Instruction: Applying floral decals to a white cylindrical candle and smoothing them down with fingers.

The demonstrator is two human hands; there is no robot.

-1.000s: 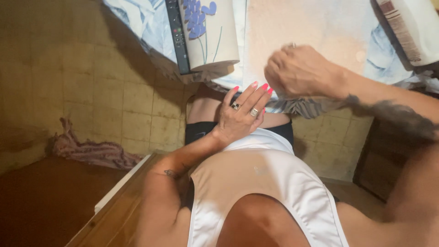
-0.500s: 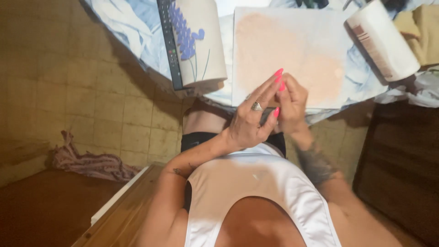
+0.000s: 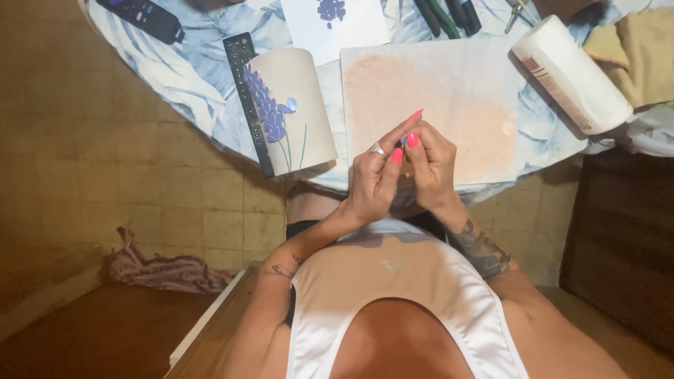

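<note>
Hands meet over the near edge of the pale, pink-stained rectangular work board [image 3: 435, 105], which lies on the round table with the blue leaf-print cloth [image 3: 175, 77]. The left hand [image 3: 375, 179] and the right hand [image 3: 430, 172] press their fingertips together around a tiny blue piece [image 3: 404, 140] — only a speck of it shows between the pink-painted nails, too small to tell its shape. Left thumb and forefinger are pinched on it, the forefinger stretched out over the board; the right fingers are curled in, touching the same spot. A silver ring sits on the left hand.

Left of the board, just beside it, stands a beige cylinder decorated with blue petal pieces and thin drawn stems [image 3: 288, 109]; a long black remote control [image 3: 247, 98] lies against its far side. Beyond the board's far edge lies a white sheet with a blue flower [image 3: 333, 21]. Right of the board lies a white roll with a striped label [image 3: 572, 74] — tipped on its side.
</note>
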